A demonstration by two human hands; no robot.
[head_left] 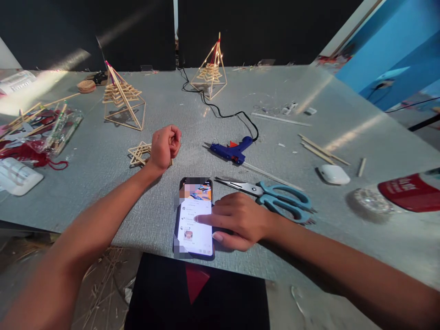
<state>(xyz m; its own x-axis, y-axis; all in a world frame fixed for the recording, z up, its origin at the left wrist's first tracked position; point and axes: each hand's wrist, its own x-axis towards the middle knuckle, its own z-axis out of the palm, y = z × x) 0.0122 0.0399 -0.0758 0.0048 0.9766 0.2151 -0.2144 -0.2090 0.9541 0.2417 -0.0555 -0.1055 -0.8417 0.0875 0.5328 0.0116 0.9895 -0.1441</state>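
Observation:
A smartphone [195,220] with a lit screen of text lines and small pictures lies face up near the table's front edge. My right hand [240,220] is over its right side, index finger stretched out onto the screen, thumb at the edge; it holds nothing. My left hand [165,146] rests on the table in a loose fist, with nothing visible in it. Partly under that wrist lies a flat star of thin wooden sticks [139,155]. Scissors with blue handles [285,197] lie just beyond my right hand, blades pointing left. Beyond them is a blue glue gun [232,150].
Two wooden stick pyramids [125,98] stand at the back, one with small lights [213,71]. A black cable [223,114] runs from the glue gun. Plastic-wrapped supplies [58,123] lie left. Right are loose sticks [323,149], a white case [333,174] and a red-labelled bottle [405,192].

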